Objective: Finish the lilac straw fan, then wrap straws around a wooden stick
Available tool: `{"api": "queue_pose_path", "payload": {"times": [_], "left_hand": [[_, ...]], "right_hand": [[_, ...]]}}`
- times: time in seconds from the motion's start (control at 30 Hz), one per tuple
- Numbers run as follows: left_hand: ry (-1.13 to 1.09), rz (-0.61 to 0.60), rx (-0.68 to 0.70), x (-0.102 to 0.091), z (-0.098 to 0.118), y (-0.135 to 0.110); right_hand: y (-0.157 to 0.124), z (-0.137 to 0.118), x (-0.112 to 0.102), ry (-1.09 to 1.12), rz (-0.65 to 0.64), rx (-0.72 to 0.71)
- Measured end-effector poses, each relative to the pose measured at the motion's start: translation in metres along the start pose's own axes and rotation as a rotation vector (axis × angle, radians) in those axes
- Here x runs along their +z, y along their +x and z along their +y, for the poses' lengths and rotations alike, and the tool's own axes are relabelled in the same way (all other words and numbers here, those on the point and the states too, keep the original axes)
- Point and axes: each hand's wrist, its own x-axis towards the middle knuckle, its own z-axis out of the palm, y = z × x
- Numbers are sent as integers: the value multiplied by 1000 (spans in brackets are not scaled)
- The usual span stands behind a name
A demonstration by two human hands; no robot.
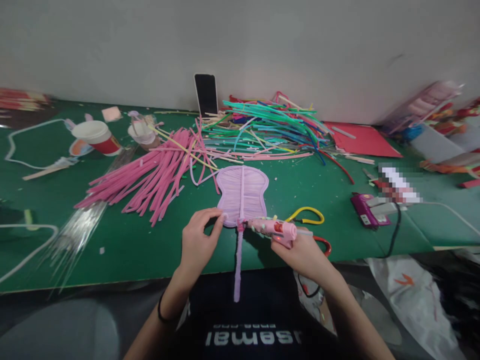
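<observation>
A lilac fan made of pipe cleaners [255,187] lies on the green table, its wrapped handle [238,270] reaching past the front edge toward me. My left hand [200,235] pinches the fan's lower left rim between thumb and forefinger. In my right hand [305,250] is a pink hot glue gun [268,227], its nozzle pointing left at the spot where the handle meets the fan. A small darker pink piece [241,225] sits at that joint, partly hidden by the nozzle. Just behind the glue gun lie scissors with a yellow handle loop [311,215] and a red one.
Pink pipe cleaners [150,175] spread left of the fan; a multicoloured heap [262,125] lies behind it. A phone [206,95] leans on the wall. A paper cup [97,136] stands left. Red sheets [363,140] and a purple power strip [369,210] with a black cord are right.
</observation>
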Motion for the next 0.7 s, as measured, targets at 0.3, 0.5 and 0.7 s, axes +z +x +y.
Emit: {"api": "queue_pose_path", "payload": {"times": [0.3,0.5,0.7], "left_hand": [[6,-7,-9,0,1,0],[13,-11,-17,0,2,1],[19,-18,-17,-1,2,1]], "right_hand": [[7,-6,2,73,-37,-37],[5,-6,-4,51,-63,3],[6,-9,-1,49,-45,-23]]}}
